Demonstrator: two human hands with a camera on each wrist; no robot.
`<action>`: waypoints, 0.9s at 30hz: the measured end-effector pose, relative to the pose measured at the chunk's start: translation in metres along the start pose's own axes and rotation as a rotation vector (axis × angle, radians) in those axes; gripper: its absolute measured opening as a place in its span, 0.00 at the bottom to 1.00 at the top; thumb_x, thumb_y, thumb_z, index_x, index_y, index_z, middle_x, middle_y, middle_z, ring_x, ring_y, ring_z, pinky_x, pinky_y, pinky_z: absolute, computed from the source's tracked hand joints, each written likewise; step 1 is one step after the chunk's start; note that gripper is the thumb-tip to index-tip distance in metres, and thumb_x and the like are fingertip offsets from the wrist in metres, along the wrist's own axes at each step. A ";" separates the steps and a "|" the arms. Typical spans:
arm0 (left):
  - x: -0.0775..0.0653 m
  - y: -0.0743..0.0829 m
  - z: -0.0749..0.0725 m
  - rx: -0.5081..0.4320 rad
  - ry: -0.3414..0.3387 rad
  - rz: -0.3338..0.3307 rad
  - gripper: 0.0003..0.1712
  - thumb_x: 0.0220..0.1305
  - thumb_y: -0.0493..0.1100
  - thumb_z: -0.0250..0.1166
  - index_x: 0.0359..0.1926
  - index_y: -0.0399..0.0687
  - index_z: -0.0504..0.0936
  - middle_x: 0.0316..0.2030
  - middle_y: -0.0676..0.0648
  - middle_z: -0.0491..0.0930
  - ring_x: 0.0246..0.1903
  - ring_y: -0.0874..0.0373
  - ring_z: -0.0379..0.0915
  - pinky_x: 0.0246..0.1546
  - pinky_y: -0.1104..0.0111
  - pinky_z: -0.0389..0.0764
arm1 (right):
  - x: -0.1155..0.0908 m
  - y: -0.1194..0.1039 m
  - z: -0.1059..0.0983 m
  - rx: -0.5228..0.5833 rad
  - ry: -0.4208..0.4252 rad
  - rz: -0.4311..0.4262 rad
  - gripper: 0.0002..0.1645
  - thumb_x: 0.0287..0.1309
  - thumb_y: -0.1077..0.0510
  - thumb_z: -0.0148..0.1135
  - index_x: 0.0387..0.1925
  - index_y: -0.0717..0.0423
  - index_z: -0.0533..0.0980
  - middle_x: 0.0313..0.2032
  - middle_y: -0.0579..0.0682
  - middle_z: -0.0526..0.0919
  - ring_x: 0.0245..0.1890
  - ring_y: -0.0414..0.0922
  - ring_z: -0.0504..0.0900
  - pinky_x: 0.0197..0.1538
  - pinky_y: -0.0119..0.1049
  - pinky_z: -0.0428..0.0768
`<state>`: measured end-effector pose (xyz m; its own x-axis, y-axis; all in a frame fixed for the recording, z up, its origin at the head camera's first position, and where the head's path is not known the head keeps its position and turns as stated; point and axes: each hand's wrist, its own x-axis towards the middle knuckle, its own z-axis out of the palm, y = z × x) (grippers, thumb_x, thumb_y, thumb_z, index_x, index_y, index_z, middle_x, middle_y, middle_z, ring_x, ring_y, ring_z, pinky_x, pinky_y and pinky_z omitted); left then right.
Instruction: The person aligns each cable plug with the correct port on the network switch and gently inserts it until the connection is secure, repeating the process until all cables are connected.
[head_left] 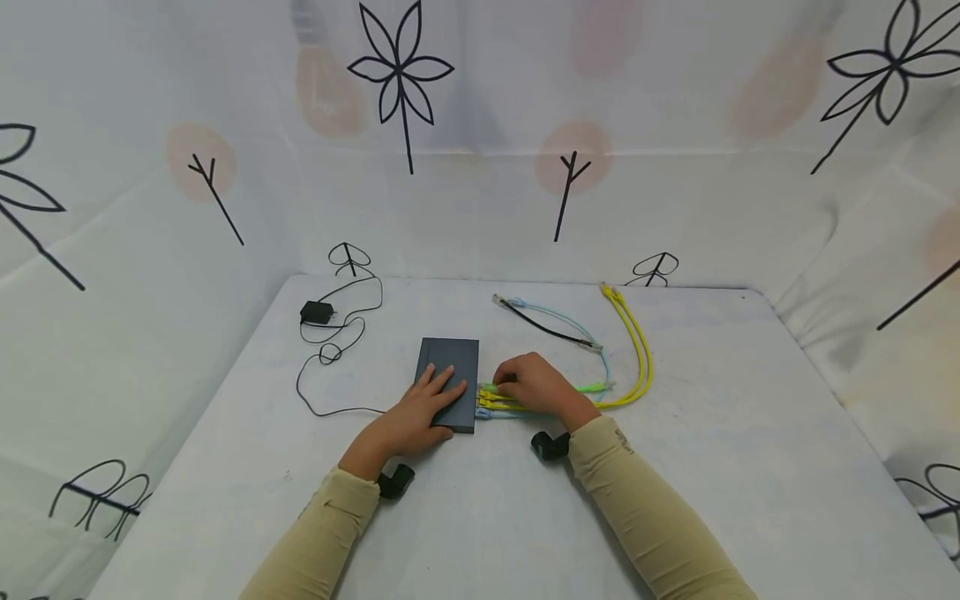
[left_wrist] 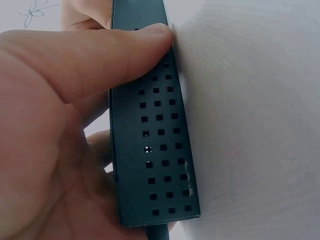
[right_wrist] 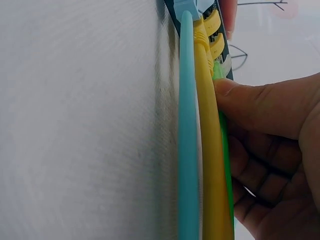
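Note:
A flat dark grey network switch (head_left: 455, 358) lies on the table. My left hand (head_left: 408, 421) rests on it with fingers spread over its top. In the left wrist view, the thumb (left_wrist: 132, 47) presses on the vented side panel (left_wrist: 160, 165). My right hand (head_left: 542, 387) is at the switch's port side. It pinches a short green network cable (head_left: 592, 388) near its plug, as the right wrist view also shows. Right beside the green one, yellow cables (right_wrist: 207, 100) and a light blue cable (right_wrist: 186, 125) sit plugged into ports. The green plug's tip is mostly hidden.
A black power adapter (head_left: 317, 313) with a looped thin cord (head_left: 298, 379) lies left of the switch. Beyond my right hand lie a short black cable (head_left: 543, 327) and the yellow cables' loose ends (head_left: 609, 292). Patterned cloth walls surround the white table (head_left: 750, 467).

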<state>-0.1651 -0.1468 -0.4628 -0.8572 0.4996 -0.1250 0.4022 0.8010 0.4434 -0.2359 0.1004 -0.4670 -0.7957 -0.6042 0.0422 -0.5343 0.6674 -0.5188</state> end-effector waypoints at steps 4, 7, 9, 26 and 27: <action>0.000 -0.001 0.001 0.007 0.001 0.003 0.42 0.66 0.51 0.63 0.76 0.60 0.53 0.78 0.48 0.41 0.76 0.42 0.27 0.71 0.43 0.49 | 0.000 0.000 0.000 0.002 -0.006 0.005 0.07 0.62 0.57 0.63 0.39 0.47 0.85 0.39 0.44 0.87 0.41 0.41 0.83 0.46 0.39 0.80; 0.000 -0.001 0.001 0.004 0.003 0.009 0.42 0.66 0.51 0.63 0.76 0.59 0.54 0.78 0.47 0.42 0.76 0.41 0.27 0.71 0.42 0.49 | 0.001 0.000 0.000 0.004 -0.008 0.008 0.07 0.62 0.58 0.63 0.39 0.47 0.85 0.39 0.44 0.87 0.41 0.41 0.83 0.46 0.39 0.80; -0.001 -0.001 0.001 0.002 0.004 0.012 0.42 0.66 0.50 0.63 0.76 0.59 0.54 0.77 0.47 0.42 0.76 0.41 0.27 0.71 0.42 0.49 | 0.001 0.000 0.000 0.003 -0.009 0.008 0.07 0.62 0.58 0.63 0.40 0.48 0.85 0.40 0.44 0.87 0.41 0.41 0.83 0.46 0.40 0.80; 0.001 -0.003 0.002 0.022 -0.002 0.008 0.42 0.66 0.51 0.63 0.76 0.60 0.53 0.78 0.48 0.41 0.76 0.42 0.27 0.71 0.42 0.49 | 0.002 -0.003 -0.001 0.004 -0.023 0.025 0.07 0.62 0.58 0.63 0.39 0.47 0.85 0.39 0.44 0.86 0.40 0.41 0.82 0.45 0.39 0.80; 0.001 -0.003 0.002 0.024 -0.003 0.006 0.42 0.66 0.51 0.63 0.76 0.60 0.53 0.78 0.48 0.41 0.76 0.42 0.26 0.71 0.42 0.49 | 0.002 -0.003 0.000 0.006 -0.022 0.022 0.07 0.62 0.58 0.63 0.39 0.47 0.85 0.39 0.44 0.87 0.40 0.41 0.82 0.45 0.39 0.80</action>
<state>-0.1666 -0.1481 -0.4663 -0.8538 0.5054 -0.1253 0.4147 0.8056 0.4231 -0.2362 0.0971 -0.4649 -0.8008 -0.5988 0.0114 -0.5146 0.6783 -0.5245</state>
